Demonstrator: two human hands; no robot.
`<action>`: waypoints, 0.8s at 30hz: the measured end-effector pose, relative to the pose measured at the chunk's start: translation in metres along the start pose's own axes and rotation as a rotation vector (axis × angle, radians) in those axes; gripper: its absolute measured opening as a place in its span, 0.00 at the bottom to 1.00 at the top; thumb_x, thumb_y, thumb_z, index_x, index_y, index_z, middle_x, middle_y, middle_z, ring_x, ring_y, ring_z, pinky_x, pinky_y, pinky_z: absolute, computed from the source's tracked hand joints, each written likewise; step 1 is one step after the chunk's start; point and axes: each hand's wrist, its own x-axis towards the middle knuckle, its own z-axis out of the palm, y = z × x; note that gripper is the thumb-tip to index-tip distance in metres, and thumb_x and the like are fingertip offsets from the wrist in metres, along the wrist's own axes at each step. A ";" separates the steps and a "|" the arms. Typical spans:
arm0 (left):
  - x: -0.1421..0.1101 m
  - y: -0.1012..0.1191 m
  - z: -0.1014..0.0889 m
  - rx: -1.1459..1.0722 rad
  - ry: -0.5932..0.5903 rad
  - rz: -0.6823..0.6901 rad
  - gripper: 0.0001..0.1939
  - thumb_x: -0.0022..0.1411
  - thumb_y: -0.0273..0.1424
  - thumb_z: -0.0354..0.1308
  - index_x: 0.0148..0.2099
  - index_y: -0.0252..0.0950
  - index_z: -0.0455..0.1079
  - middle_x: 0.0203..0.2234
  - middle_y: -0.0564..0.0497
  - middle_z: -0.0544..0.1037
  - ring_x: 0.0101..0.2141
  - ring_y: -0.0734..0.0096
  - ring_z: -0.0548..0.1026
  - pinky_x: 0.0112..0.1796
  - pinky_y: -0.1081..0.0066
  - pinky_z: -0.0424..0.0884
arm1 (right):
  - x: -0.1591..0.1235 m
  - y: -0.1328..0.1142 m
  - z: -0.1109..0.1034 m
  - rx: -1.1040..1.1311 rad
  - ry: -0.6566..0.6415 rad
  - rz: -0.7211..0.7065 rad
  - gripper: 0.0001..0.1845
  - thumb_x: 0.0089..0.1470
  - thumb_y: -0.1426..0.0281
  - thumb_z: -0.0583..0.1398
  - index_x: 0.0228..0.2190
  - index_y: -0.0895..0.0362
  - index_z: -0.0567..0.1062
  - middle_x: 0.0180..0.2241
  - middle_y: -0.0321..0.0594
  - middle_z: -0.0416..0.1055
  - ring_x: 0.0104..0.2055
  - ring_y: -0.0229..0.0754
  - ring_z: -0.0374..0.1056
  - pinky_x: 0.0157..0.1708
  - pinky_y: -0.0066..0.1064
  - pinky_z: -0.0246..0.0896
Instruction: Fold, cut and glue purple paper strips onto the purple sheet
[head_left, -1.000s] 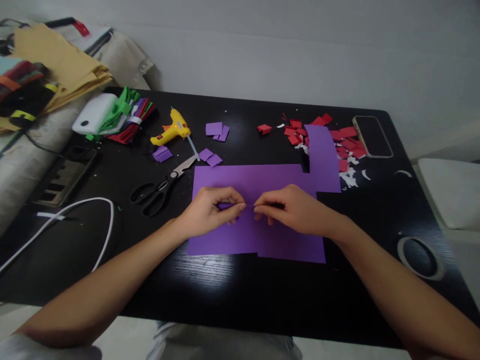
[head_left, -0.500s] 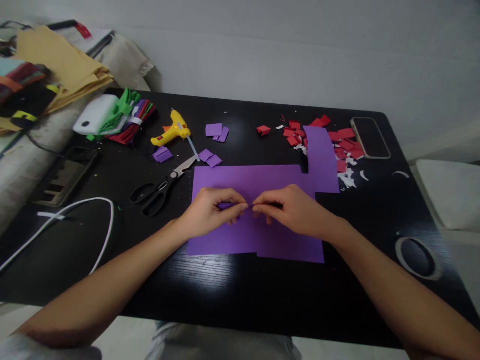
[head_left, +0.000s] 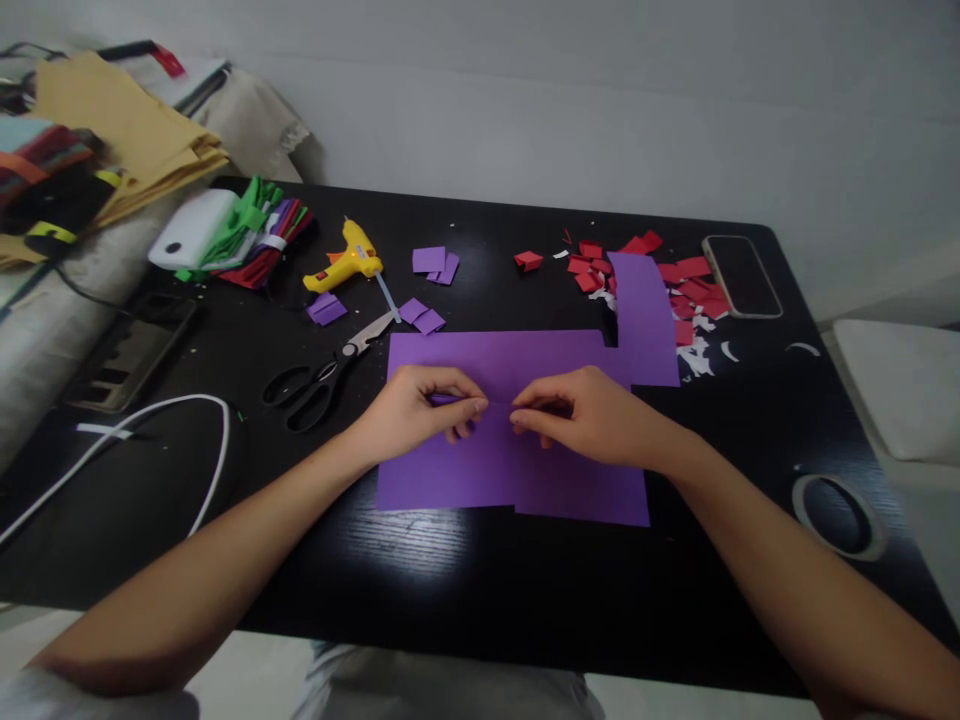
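- Step in hand, judged from the finger positions: fine two-handed handling of a small folded purple paper piece (head_left: 442, 399) above large, flat purple paper sheets (head_left: 450, 485) on the black table (head_left: 465, 610).
- Left hand (head_left: 405, 415): narrow pinch, thumb against fingers, with the small piece held partly inside the curled fingers.
- Right hand (head_left: 604, 420): thumb and fingers drawn close together, facing the left fingertips with a slight gap between. Whether the right hand grips an edge of paper cannot be told at this scale.
- Sheets: laid flat beneath both hands, lower edges stepped. A curved purple paper strip (head_left: 649, 330) lies at the upper right corner, beside red paper scraps (head_left: 701, 290).
- Tools: black-handled scissors (head_left: 315, 388) rest to the left of the sheets, blades toward a yellow hot glue gun (head_left: 349, 265). Neither tool is in a hand.
- Cut stock: small purple paper squares (head_left: 429, 260) lie beyond the sheets, right of the glue gun.
- Requirement for the next move, as a judgement: light, even fingertip pressure, with the left pinch kept steady and paper edges aligned. Excess force could crease or skew the thin piece.
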 end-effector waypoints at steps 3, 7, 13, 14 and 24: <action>-0.001 0.001 0.000 0.007 0.000 0.018 0.10 0.64 0.35 0.68 0.39 0.32 0.80 0.28 0.49 0.82 0.26 0.74 0.80 0.27 0.77 0.79 | 0.000 0.000 0.002 0.020 0.025 -0.015 0.10 0.63 0.63 0.63 0.39 0.56 0.83 0.30 0.38 0.82 0.30 0.40 0.78 0.36 0.32 0.70; -0.002 0.002 0.000 0.063 -0.009 0.044 0.10 0.65 0.36 0.67 0.40 0.32 0.80 0.28 0.49 0.82 0.26 0.74 0.80 0.27 0.76 0.78 | 0.000 0.001 0.005 0.037 0.061 -0.034 0.10 0.63 0.65 0.62 0.37 0.56 0.82 0.30 0.38 0.82 0.31 0.41 0.78 0.37 0.33 0.70; -0.003 0.005 0.003 0.278 0.064 0.218 0.06 0.64 0.32 0.67 0.39 0.35 0.82 0.33 0.49 0.85 0.35 0.70 0.82 0.39 0.73 0.78 | 0.000 -0.001 0.009 -0.031 0.105 -0.084 0.08 0.63 0.68 0.62 0.36 0.55 0.83 0.29 0.36 0.82 0.32 0.40 0.77 0.35 0.31 0.67; -0.004 0.005 0.003 0.286 0.072 0.226 0.06 0.64 0.32 0.67 0.38 0.35 0.82 0.32 0.50 0.85 0.34 0.71 0.81 0.38 0.73 0.77 | -0.001 -0.002 0.010 -0.051 0.111 -0.098 0.08 0.63 0.69 0.62 0.37 0.54 0.83 0.30 0.35 0.82 0.32 0.39 0.77 0.35 0.30 0.66; -0.005 0.009 0.000 0.518 0.030 0.336 0.06 0.68 0.32 0.63 0.42 0.37 0.81 0.35 0.51 0.85 0.34 0.72 0.81 0.36 0.74 0.75 | -0.001 -0.004 0.013 -0.126 0.110 -0.104 0.09 0.65 0.69 0.62 0.38 0.54 0.84 0.30 0.35 0.82 0.30 0.39 0.75 0.35 0.31 0.64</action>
